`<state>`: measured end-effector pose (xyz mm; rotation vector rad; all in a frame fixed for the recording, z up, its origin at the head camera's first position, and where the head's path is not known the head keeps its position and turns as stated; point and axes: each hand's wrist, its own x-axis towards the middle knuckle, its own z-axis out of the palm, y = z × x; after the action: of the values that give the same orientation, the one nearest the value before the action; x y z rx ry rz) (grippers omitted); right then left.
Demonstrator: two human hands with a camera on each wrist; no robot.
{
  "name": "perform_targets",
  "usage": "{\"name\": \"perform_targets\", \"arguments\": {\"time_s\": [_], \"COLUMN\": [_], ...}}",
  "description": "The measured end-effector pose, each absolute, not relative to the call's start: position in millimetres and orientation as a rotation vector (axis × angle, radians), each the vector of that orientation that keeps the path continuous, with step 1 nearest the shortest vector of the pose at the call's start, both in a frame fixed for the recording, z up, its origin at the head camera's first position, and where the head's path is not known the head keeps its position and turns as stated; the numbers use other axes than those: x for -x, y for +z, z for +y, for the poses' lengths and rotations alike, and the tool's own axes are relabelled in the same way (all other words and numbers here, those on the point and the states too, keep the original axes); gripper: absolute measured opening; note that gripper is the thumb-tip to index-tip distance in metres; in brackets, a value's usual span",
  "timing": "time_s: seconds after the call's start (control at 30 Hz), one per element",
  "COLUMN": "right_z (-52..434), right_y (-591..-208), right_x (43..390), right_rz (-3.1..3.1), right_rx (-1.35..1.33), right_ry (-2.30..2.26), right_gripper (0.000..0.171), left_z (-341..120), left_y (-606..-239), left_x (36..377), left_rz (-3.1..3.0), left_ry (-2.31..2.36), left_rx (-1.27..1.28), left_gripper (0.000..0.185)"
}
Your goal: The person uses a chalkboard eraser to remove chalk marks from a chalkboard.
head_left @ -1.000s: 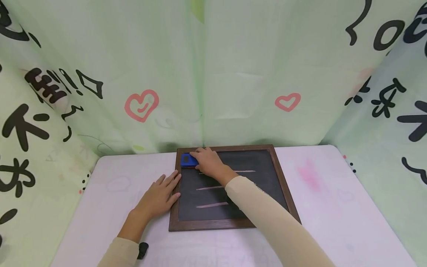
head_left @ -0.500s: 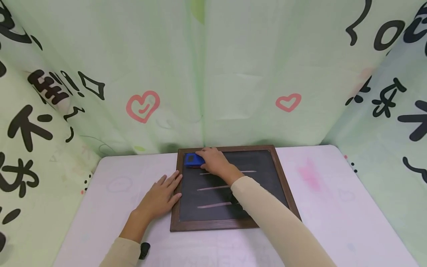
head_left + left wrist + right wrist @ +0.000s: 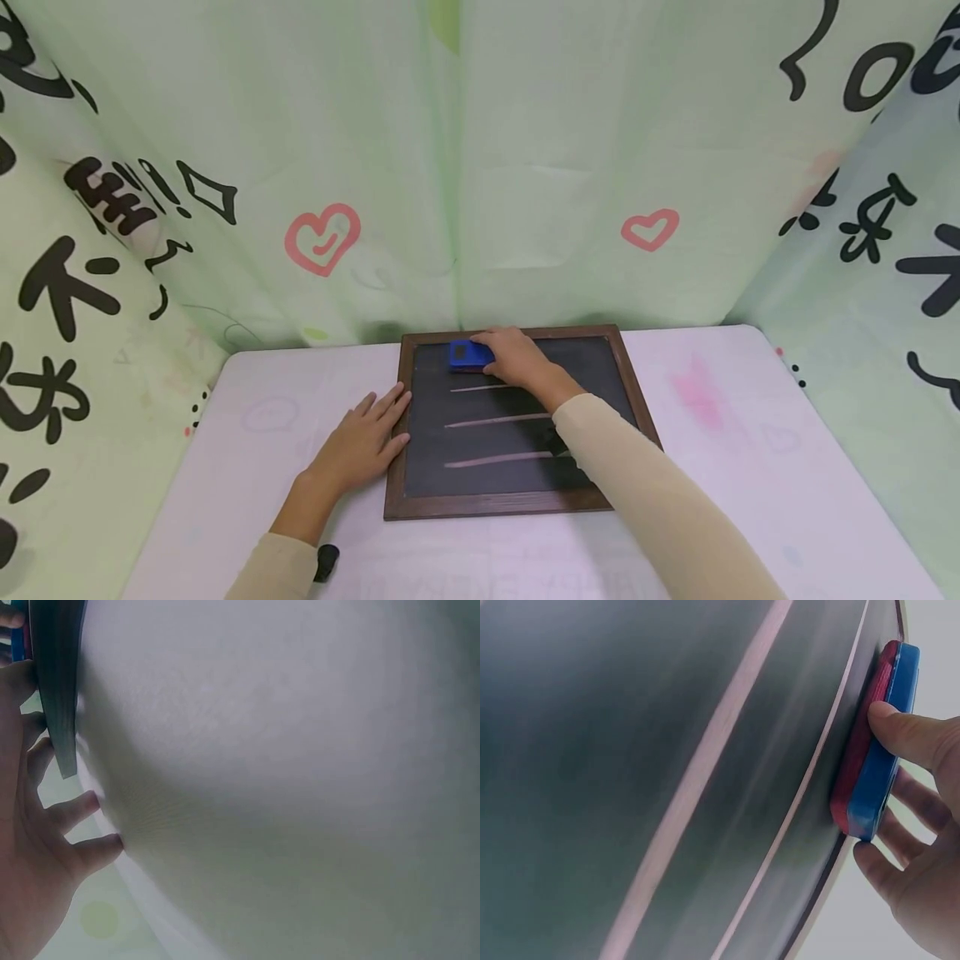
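Shifted rightward, my right grip (image 3: 519,360) clamps the eraser (image 3: 468,357) near the top of the board (image 3: 487,440); it looks light, best held by its stiff-looking blue shell (image 3: 901,679). My left grip (image 3: 363,442), fingers apart, touches the frame (image 3: 495,504).

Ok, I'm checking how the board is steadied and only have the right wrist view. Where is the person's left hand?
Observer: The head view shows the left hand with its fingertips on the left side of the board's brown frame.
Operator: I make out two pale lines clearly. How many show on the board?
Observer: The head view shows three pale pinkish lines on the blackboard, one above another.
Operator: And where across the board is the right hand holding the blue eraser?
Observer: In the head view, the right hand has the blue eraser somewhat left of the board's middle.
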<state>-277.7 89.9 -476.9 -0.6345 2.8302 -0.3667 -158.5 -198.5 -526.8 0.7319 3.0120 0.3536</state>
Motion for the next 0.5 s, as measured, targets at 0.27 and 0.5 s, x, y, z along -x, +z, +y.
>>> {"name": "perform_targets", "arguments": {"time_s": [0.27, 0.5], "right_z": [127, 166], "right_y": [-477, -476], "right_x": [274, 273], "right_rz": [2.84, 2.858], "right_rx": [0.607, 0.597], "right_ry": [-0.392, -0.425], "right_gripper": [0.064, 0.064], "left_z": [-198, -197], "left_y": [-525, -525], "left_x": [157, 159], "left_rz": [3.02, 3.009], "left_ry": [0.336, 0.328], "left_rx": [-0.724, -0.719], "left_gripper": [0.065, 0.065]}}
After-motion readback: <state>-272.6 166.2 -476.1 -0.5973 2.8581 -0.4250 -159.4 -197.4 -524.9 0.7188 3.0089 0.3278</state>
